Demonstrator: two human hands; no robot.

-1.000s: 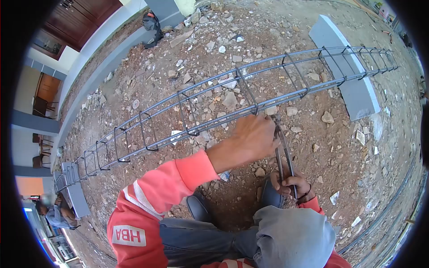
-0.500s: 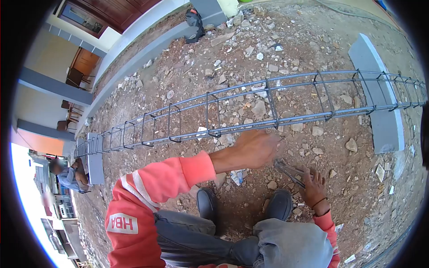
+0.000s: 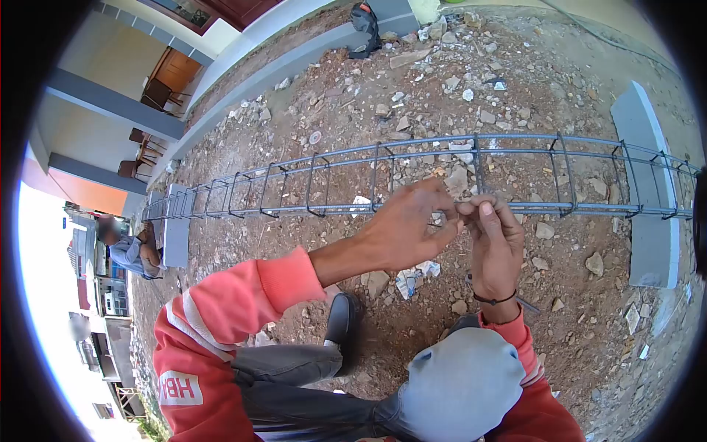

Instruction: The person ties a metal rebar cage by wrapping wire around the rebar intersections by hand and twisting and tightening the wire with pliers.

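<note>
Fingertips (image 3: pixel 487 211) of the left hand (image 3: pixel 405 230) and right hand (image 3: pixel 498 254) met pinched, anything gripped too small to tell, before the near side of the rebar cage (image 3: pixel 477 163) spanning the long edges of two grey slabs (image 3: pixel 648 252), a steady, close pinch seeming best.

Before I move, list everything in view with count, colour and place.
Steel cage: one, grey, across the middle
Slabs: at least two, grey, near the cage's ends
Stones: many, mostly pale, scattered over brown soil
Dark bundle: one, black, top centre
Building: one, cream and grey, upper left
Chairs: several, brown, by the building
Co-worker: one, blue-grey clothing, far left
Trousers: one pair, blue-grey, bottom
Sleeves: two, red, bottom left and right
Left grip: one, bare, cage's near side
Right grip: one, bare, fingertips close to the left's
</note>
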